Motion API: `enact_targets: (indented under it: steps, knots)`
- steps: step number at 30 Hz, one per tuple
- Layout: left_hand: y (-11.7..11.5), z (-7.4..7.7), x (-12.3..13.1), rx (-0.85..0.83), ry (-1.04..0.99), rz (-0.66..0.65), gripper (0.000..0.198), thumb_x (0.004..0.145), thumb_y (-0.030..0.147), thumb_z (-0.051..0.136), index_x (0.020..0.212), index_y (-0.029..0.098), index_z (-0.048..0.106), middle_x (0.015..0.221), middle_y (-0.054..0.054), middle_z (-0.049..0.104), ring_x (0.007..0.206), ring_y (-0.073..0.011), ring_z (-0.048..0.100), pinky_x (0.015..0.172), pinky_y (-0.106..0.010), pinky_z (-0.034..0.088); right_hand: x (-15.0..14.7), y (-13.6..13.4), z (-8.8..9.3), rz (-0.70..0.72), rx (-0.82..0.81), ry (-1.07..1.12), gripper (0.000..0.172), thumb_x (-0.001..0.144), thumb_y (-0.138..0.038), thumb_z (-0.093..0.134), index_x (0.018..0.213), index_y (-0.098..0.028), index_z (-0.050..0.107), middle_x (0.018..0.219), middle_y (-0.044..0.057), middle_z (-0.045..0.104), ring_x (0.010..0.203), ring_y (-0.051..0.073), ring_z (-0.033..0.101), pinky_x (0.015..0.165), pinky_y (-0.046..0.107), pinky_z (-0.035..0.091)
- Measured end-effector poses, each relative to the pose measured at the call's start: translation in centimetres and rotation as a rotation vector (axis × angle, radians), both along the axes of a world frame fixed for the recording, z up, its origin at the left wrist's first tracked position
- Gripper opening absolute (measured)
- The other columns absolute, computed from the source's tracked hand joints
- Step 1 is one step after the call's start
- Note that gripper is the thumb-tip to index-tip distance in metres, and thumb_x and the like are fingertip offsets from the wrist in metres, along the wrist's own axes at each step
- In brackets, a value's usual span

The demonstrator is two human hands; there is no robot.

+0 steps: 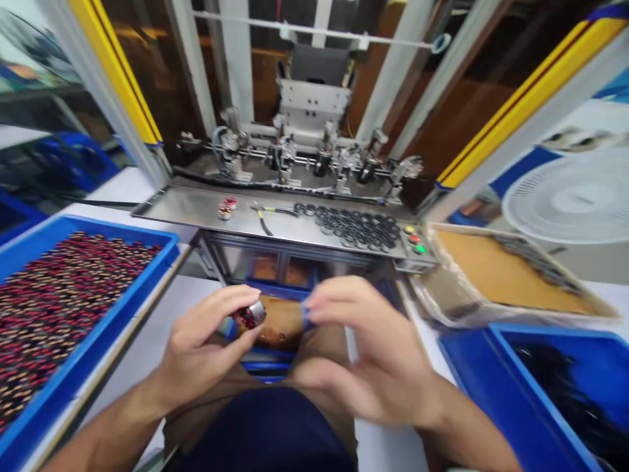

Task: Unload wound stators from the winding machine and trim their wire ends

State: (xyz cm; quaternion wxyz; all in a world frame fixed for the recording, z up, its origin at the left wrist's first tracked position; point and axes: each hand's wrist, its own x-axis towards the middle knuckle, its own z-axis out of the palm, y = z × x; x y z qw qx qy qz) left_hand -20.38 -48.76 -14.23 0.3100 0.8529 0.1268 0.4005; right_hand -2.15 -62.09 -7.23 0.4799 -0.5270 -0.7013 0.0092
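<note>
My left hand (211, 334) pinches a small round motor part (253, 314) between thumb and fingertips, above my lap. The part has a silvery metal side, with red and dark bits on its face. To the right, my right hand (368, 351) is blurred by motion, its thumb and fingers apart and nothing visible between them. Beyond both hands, on the metal shelf, lie two copper-and-red wound coils (226, 208), a pair of cutters with yellow-and-black handles (272, 213) and a spread of black rings (356, 226).
At left stands a blue tray (147, 229) full of red, black and copper-coloured parts. A machine with clamping fixtures (285, 157) rises behind the shelf, between yellow posts. On the right are push buttons (415, 240), a lined carton (511, 272), blue bins (491, 367) and a white fan (580, 196).
</note>
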Motion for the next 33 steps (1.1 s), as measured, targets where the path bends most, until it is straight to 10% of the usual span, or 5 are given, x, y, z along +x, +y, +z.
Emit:
enact_targets:
  steps: [6, 14, 23, 33]
  knots:
    - [-0.6, 0.6, 0.2, 0.138, 0.056, -0.041, 0.057, 0.075, 0.007, 0.072, 0.128, 0.023, 0.058, 0.117, -0.005, 0.067, 0.106, -0.0174, 0.064, 0.098, -0.027, 0.049, -0.6, 2.4, -3.3, 0.043, -0.189, -0.021, 0.020, 0.086, -0.030, 0.067, 0.076, -0.017, 0.057, 0.074, 0.002, 0.064, 0.069, 0.014, 0.057, 0.067, 0.029, 0.045]
    - [-0.3, 1.0, -0.8, -0.067, 0.077, -0.286, 0.054, 0.072, 0.004, 0.075, 0.121, 0.024, 0.063, 0.118, -0.004, 0.068, 0.109, -0.0189, 0.065, 0.097, -0.030, 0.053, 2.8, 2.2, -2.2, 0.285, -0.237, -0.134, 0.012, 0.095, -0.014, 0.052, 0.086, -0.015, 0.060, 0.080, 0.005, 0.065, 0.078, 0.014, 0.058, 0.076, 0.030, 0.046]
    - [-1.3, 0.8, -0.4, 0.013, 0.083, -0.020, 0.046, 0.071, 0.008, 0.077, 0.113, 0.024, 0.067, 0.117, -0.002, 0.068, 0.101, -0.0174, 0.066, 0.092, -0.029, 0.053, 1.1, 0.8, -1.6, 0.035, -0.042, -0.256, 0.035, 0.088, -0.047, 0.064, 0.089, -0.012, 0.063, 0.084, 0.009, 0.064, 0.077, 0.019, 0.057, 0.069, 0.034, 0.043]
    - [-0.7, 0.6, -1.2, -0.298, 0.059, -0.127, 0.041, 0.074, 0.011, 0.075, 0.110, 0.029, 0.069, 0.113, -0.002, 0.070, 0.105, -0.0213, 0.066, 0.090, -0.031, 0.056, 0.7, 2.4, -2.9, 0.123, -0.081, -0.403, 0.014, 0.096, -0.016, 0.047, 0.090, -0.013, 0.059, 0.092, 0.009, 0.066, 0.080, 0.016, 0.054, 0.071, 0.032, 0.041]
